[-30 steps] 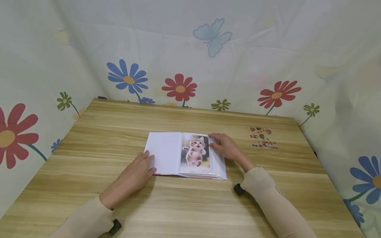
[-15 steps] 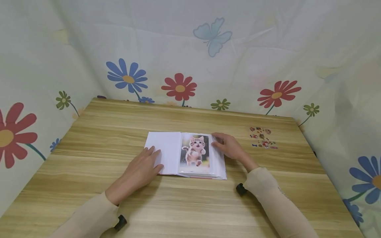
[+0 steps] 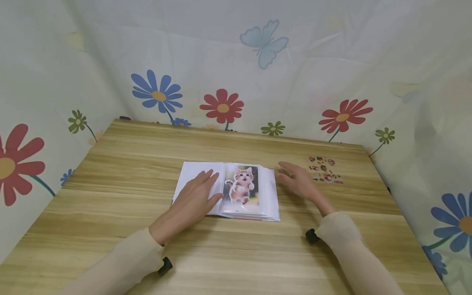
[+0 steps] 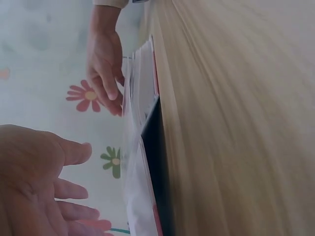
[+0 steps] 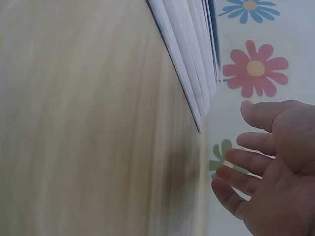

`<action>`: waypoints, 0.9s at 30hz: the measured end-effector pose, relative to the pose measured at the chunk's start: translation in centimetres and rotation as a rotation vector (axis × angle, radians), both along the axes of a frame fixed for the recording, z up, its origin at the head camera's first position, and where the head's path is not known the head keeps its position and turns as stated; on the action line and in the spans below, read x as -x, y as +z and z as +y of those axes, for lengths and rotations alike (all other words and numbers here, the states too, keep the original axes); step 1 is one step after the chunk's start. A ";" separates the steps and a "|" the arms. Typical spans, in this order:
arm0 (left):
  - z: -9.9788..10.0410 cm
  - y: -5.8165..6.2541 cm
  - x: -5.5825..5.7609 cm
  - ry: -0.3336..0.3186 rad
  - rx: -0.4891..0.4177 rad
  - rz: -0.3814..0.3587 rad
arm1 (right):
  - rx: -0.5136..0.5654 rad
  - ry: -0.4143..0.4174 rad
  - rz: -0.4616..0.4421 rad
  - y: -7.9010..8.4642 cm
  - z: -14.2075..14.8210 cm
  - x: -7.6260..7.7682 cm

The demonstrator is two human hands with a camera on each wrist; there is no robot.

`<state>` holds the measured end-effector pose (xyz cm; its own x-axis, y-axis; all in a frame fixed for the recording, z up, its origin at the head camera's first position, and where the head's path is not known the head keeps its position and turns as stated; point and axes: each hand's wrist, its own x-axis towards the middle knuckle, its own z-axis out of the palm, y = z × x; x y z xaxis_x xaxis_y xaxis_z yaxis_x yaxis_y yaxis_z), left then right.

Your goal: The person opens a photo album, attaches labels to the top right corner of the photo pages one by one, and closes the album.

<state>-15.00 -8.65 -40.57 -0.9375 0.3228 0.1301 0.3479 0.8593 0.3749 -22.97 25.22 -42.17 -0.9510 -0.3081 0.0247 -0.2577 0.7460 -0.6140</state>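
Note:
A small photo album (image 3: pixel 271 205) lies open on the wooden table, its white inside cover on the left and a stack of pages on the right. The top page shows a kitten photo (image 3: pixel 241 190). My left hand (image 3: pixel 193 196) hovers over the white cover with fingers extended; the left wrist view shows a gap between it and the album. To the right of the pages, my right hand (image 3: pixel 300 182) is off the album, fingers relaxed and holding nothing. In the right wrist view, the album's page edges (image 5: pixel 189 54) stand apart from that hand's fingertips.
A clear sticker sheet (image 3: pixel 326 170) with small colourful prints lies at the table's back right, just beyond my right hand. The wooden table (image 3: pixel 236 254) meets a flower-printed cloth backdrop (image 3: pixel 184 53) at its back and sides.
My left hand has moved right from the cover's left edge to over the cover. My right hand has left the page edge and shifted right, towards the sticker sheet. The album remains open.

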 end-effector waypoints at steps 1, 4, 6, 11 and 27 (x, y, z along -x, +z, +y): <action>0.3 0.1 0.1 -0.006 -0.006 -0.002 | -0.001 -0.004 -0.002 0.1 0.3 -0.1; 1.3 0.4 0.4 -0.020 -0.022 -0.001 | -0.008 -0.023 -0.009 0.4 1.3 -0.2; 1.9 0.6 0.6 -0.028 -0.029 -0.003 | -0.020 -0.033 -0.004 0.5 1.9 -0.4; 3.6 0.8 0.9 -0.047 -0.047 -0.002 | -0.065 -0.060 0.026 0.5 3.6 -0.8; 7.6 1.4 0.9 -0.158 -0.056 0.052 | -0.106 -0.115 0.047 0.7 8.9 -1.5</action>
<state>-15.93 -1.05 -39.21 -0.8673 0.4563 0.1988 0.4969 0.7709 0.3985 -21.45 34.09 -41.47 -0.9787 -0.2009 0.0434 -0.1938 0.8319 -0.5199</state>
